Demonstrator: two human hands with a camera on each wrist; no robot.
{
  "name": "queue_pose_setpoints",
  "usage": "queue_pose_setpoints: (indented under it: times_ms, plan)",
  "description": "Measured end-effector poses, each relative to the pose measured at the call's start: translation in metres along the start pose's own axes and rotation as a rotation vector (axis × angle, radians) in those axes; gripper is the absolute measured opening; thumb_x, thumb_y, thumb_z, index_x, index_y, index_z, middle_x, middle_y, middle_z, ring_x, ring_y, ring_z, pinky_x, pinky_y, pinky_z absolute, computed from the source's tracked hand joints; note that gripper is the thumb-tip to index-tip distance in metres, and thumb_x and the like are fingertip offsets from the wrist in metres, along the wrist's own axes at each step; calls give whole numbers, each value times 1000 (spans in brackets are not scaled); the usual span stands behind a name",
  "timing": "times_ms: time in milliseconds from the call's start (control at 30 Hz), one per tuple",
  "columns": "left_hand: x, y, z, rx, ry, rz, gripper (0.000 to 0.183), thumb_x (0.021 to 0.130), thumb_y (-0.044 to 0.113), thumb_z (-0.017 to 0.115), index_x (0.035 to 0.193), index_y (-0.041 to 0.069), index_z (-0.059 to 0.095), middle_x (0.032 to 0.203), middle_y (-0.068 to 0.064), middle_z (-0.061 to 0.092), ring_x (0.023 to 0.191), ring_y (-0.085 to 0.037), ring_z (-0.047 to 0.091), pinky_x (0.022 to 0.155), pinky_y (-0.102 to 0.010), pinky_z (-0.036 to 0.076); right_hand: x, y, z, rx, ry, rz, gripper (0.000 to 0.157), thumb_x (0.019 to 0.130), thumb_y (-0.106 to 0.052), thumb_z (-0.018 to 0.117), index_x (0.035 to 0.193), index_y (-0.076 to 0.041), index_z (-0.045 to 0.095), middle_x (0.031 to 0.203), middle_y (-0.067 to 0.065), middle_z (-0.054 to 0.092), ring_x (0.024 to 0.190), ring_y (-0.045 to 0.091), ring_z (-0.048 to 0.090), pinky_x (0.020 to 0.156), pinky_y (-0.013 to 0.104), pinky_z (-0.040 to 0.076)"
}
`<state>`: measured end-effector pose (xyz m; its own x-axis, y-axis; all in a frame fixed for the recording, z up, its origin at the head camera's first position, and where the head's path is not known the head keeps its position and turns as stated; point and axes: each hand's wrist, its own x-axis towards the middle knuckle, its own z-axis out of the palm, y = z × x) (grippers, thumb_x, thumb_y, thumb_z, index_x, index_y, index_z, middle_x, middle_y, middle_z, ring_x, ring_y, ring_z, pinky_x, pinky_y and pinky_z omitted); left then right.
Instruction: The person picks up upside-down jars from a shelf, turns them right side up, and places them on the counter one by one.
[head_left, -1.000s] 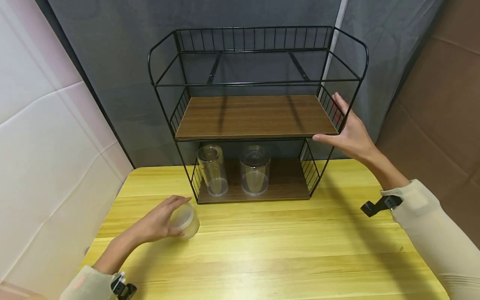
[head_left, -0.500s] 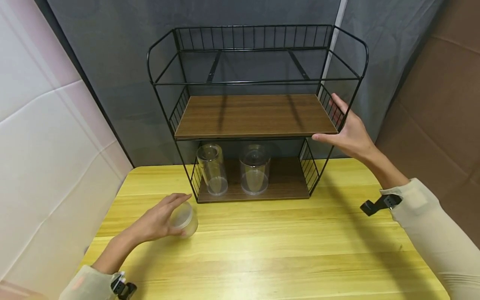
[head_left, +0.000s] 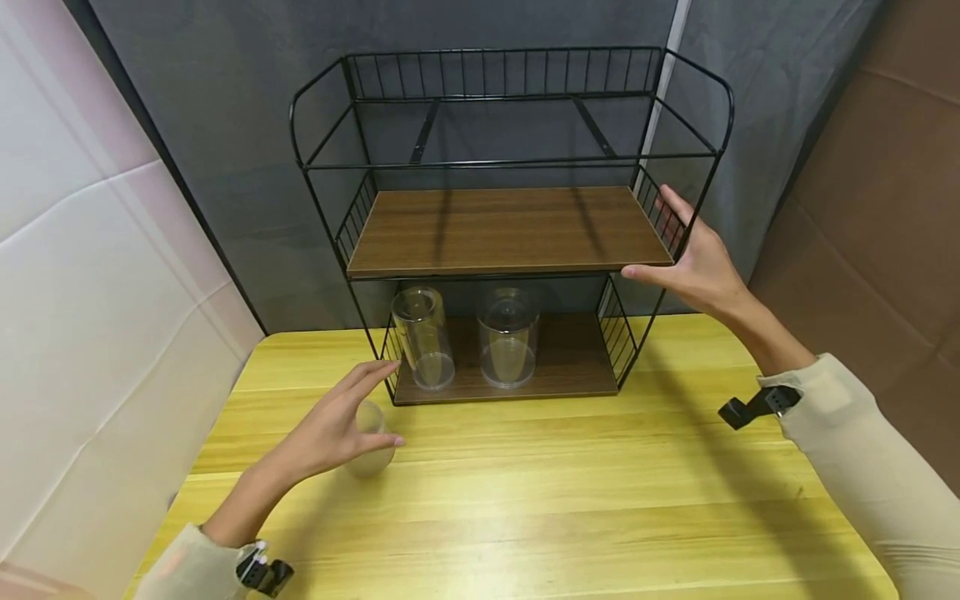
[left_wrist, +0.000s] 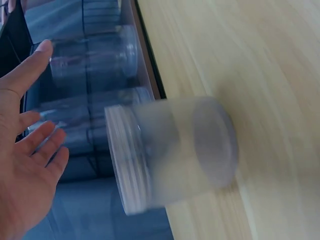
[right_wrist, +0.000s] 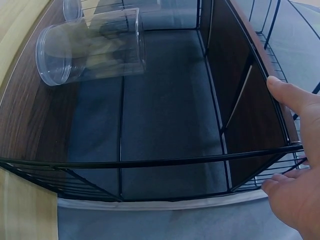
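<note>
My left hand [head_left: 326, 435] hovers over a clear plastic jar [left_wrist: 167, 150] on the table, left of the wire shelf rack's front corner. Its thumb and fingers are spread apart; the left wrist view shows a gap between hand and jar. In the head view the hand hides part of the jar. My right hand [head_left: 705, 271] grips the right side of the black wire shelf rack [head_left: 517, 275], thumb on the front edge of the middle wooden shelf [head_left: 510, 233]. Two clear jars stand on the bottom shelf: a narrower left jar [head_left: 427, 342] and a wider jar [head_left: 508, 342].
The yellow wooden table [head_left: 570, 492] stretches in front of the rack. A grey cloth wall [head_left: 232, 167] rises behind it, a white panel [head_left: 97, 275] at left and a brown panel [head_left: 877, 217] at right. The rack's top tier shows only wire and two crossbars.
My left hand has let go of the jar, its fingers spreading and lifting slightly up and right. The jar stays in place. My right hand keeps its grip on the rack.
</note>
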<state>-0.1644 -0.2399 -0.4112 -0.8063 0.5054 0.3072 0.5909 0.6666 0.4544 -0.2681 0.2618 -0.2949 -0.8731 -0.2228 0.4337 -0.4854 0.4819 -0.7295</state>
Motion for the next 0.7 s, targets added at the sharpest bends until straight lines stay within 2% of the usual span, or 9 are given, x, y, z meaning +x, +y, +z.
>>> queue_pose_setpoints:
  times_ms: [167, 400, 700]
  plan:
    - [13, 11, 9, -83, 10, -12, 98, 79, 22, 97, 159, 1, 44, 156, -25, 48, 140, -49, 50, 108, -69, 48, 0, 0, -1, -6, 3, -1, 115, 83, -9, 92, 170, -11, 18, 174, 16, 23, 161, 28, 25, 131, 45, 27]
    - [32, 28, 28, -156, 14, -63, 101, 80, 27, 95, 161, 3, 41, 163, -21, 44, 149, -46, 41, 117, -68, 41, 0, 0, -1, -25, 6, 4, 114, 83, -10, 92, 170, -13, 19, 175, 14, 24, 161, 25, 25, 131, 39, 28]
    - [60, 46, 52, -275, 74, -160, 108, 80, 26, 95, 165, 4, 33, 167, -23, 36, 143, -46, 49, 114, -60, 48, 0, -1, 0, -21, 0, 17, 113, 84, -9, 91, 171, -13, 18, 175, 11, 25, 161, 24, 25, 131, 37, 27]
